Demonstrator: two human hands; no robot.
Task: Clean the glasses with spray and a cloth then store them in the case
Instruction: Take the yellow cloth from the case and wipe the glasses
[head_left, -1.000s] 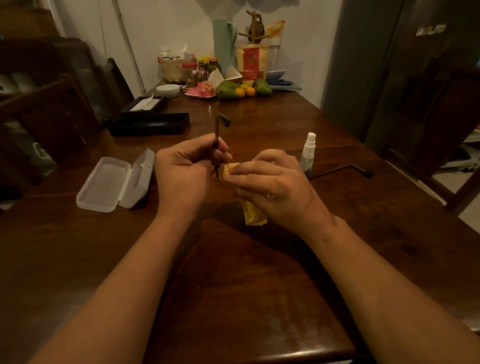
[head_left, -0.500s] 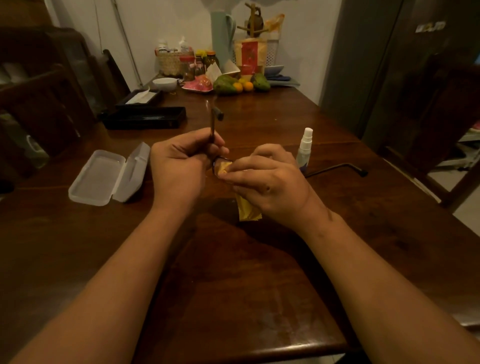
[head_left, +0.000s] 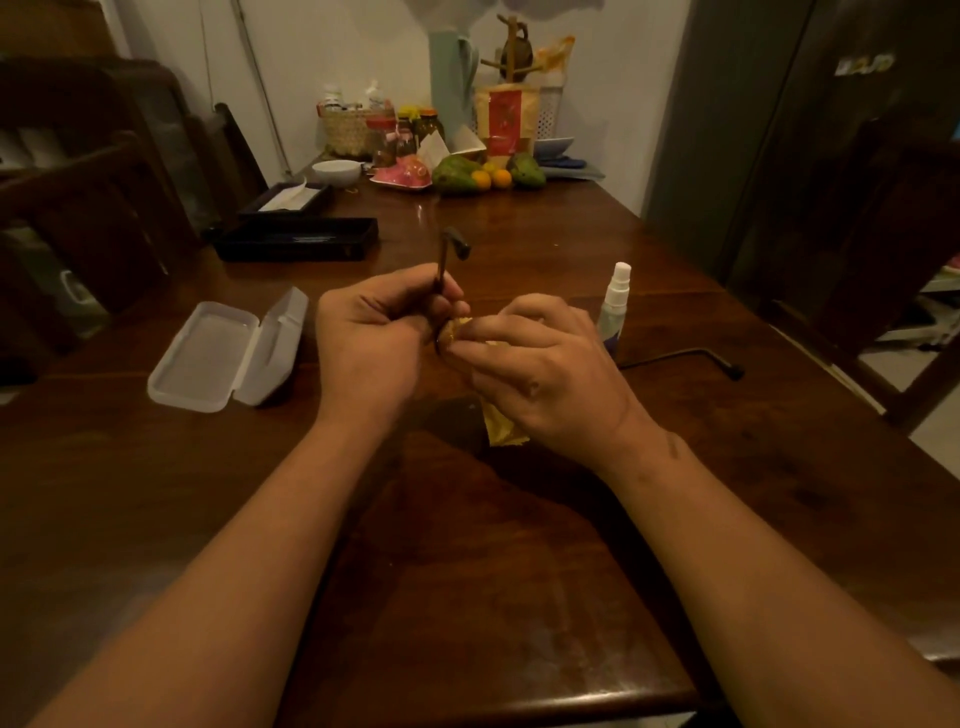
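Left hand (head_left: 374, 332) grips the glasses (head_left: 442, 270) by the frame just above the surface (head_left: 467, 571), while the right hand (head_left: 540, 364) pinches the cloth (head_left: 501, 431) round a lens; light, thin and probably fragile, they seem best held at the rim, with spray (head_left: 613, 306) and open case (head_left: 223, 358) nearby.

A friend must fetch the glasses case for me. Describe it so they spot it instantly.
Look at the long dark wooden table. Left of the person's left hand lies the glasses case. It is pale translucent plastic and lying open, unlike the black tray farther back.
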